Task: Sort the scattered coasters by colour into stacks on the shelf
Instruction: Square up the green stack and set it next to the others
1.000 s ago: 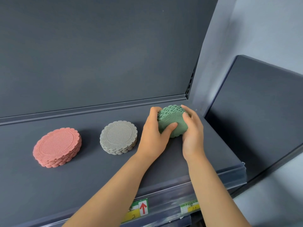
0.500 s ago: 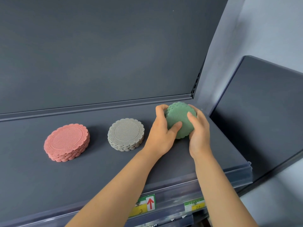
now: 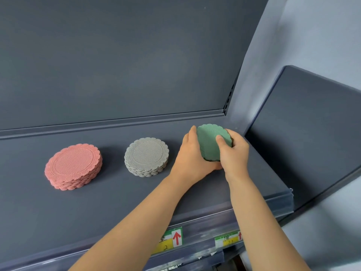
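A stack of green scalloped coasters point(image 3: 210, 142) is tilted up on edge at the right end of the dark grey shelf point(image 3: 117, 202). My left hand point(image 3: 192, 155) cups its left side and bottom, and my right hand point(image 3: 233, 151) grips its right side with the thumb on its face. A grey coaster stack point(image 3: 146, 156) lies flat just left of my hands. Further left lies a pink coaster stack point(image 3: 73, 166), also flat.
The shelf's back panel point(image 3: 117, 55) rises behind the stacks and an upright post point(image 3: 246, 85) closes the right end. A second dark shelf point(image 3: 312, 133) juts out on the right. Price tags point(image 3: 172, 239) line the front edge.
Both hands have turned the green stack from showing its edge toward showing its flat face, and shifted it slightly right. The pink and grey stacks have not moved.
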Demonstrator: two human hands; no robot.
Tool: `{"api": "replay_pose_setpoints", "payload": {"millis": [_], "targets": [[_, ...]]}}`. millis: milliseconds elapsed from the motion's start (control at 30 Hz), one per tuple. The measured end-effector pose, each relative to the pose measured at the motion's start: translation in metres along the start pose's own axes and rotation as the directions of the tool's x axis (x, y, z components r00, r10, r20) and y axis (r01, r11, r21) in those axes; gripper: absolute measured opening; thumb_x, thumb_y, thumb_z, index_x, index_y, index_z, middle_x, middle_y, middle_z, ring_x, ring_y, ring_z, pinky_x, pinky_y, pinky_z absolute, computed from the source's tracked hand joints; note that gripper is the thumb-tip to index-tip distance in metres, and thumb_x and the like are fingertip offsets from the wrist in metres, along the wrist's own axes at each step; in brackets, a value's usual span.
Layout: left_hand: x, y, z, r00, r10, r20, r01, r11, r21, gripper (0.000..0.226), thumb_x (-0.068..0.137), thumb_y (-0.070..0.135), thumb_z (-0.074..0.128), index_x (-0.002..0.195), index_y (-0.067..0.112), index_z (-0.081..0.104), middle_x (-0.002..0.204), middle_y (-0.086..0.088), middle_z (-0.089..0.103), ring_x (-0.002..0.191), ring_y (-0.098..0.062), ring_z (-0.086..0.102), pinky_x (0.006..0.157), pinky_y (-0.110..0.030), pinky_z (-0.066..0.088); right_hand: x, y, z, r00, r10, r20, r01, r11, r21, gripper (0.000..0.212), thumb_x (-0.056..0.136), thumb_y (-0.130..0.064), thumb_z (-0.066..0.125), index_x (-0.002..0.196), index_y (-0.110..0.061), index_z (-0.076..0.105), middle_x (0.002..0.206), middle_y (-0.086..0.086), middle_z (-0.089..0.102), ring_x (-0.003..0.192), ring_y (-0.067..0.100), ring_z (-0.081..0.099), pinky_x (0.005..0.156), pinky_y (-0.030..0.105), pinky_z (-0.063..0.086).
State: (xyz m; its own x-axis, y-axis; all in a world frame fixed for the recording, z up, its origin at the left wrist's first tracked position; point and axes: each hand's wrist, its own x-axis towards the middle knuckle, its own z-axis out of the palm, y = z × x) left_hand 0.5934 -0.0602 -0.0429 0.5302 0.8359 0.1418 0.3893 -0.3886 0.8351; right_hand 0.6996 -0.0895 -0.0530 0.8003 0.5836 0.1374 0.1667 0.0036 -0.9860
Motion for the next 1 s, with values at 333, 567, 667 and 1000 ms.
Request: {"api": "replay_pose_setpoints", "payload": {"millis": [333,567,667,1000], "targets": [[-0.0048,-0.0022,-0.0007,0.999,0.026,-0.035,-0.02,0.985,0.169,0.111,0.066,0.042,0.082,0.147,0.004,0.016,0.137,-0.004,0.042,0.127,-0.019,0.04,0.084,-0.013,0.028,-0.0058,-0.0024,0.0012,0.999,-0.03,0.016,0.033,0.975,-0.219,0.022,0.091,-0.018,0.055,0.11,-0.012,0.063,0.098,-0.003,0.061,0.094,0.016,0.055,0.077,0.022,0.038],[-0.0024,-0.0069,0.0029,1.0,0.0,-0.022,0.008,0.928,0.373,0.11,0.075,0.056,0.067,0.147,-0.005,0.009,0.143,-0.013,0.038,0.132,-0.031,0.03,0.109,-0.032,0.02,-0.0045,0.0009,0.0038,0.999,-0.033,0.038,0.044,0.946,-0.32,0.042,0.092,-0.024,0.056,0.133,-0.014,0.051,0.13,0.004,0.055,0.121,0.02,0.049,0.095,0.023,0.035],[-0.0035,-0.0082,0.0051,1.0,0.002,-0.023,0.008,0.904,0.427,0.109,0.077,0.059,0.062,0.148,-0.002,0.006,0.145,-0.011,0.035,0.134,-0.031,0.025,0.109,-0.035,0.02,-0.0051,0.0006,0.0023,0.998,-0.054,0.044,0.066,0.939,-0.339,0.038,0.093,-0.024,0.055,0.128,-0.011,0.054,0.127,0.003,0.059,0.118,0.019,0.051,0.097,0.027,0.038],[-0.0074,-0.0082,0.0076,0.999,0.018,-0.035,0.003,0.856,0.517,0.097,0.085,0.057,0.054,0.149,0.002,0.006,0.147,-0.011,0.034,0.13,-0.031,0.03,0.106,-0.035,0.023,-0.0074,-0.0019,0.0003,0.995,-0.05,0.091,0.078,0.94,-0.333,0.04,0.095,-0.028,0.052,0.131,-0.013,0.053,0.132,0.002,0.057,0.123,0.019,0.049,0.099,0.028,0.038]]}}
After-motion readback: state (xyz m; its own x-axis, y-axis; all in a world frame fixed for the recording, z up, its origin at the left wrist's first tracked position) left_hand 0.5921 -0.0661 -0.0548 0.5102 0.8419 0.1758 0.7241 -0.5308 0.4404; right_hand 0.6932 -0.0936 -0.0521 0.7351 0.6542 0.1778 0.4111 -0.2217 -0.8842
